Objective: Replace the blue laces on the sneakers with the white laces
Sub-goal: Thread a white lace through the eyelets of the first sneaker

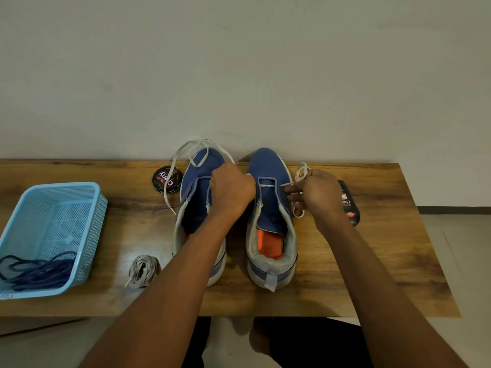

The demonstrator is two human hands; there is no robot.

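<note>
Two blue sneakers stand side by side on the wooden table, toes toward the wall. The right sneaker (268, 166) has a white lace (302, 171) threaded across its lowest eyelets. My right hand (317, 192) pinches that lace at the shoe's right side, with loops of it bunched above and below the fingers. My left hand (231, 189) is curled in a fist between the two shoes, apparently holding the lace's other end, which is hidden. The left sneaker (196, 187) has no lace threaded; a loose white lace (183, 155) drapes over its toe. Blue laces (37, 270) lie in the light blue basket (90, 224).
A bundled white lace (143, 270) lies on the table in front of the left sneaker. A round black shoe polish tin (167, 180) sits left of the left shoe's toe. A black polish bottle (349, 205) lies behind my right hand. The table (372, 261) butts against the wall.
</note>
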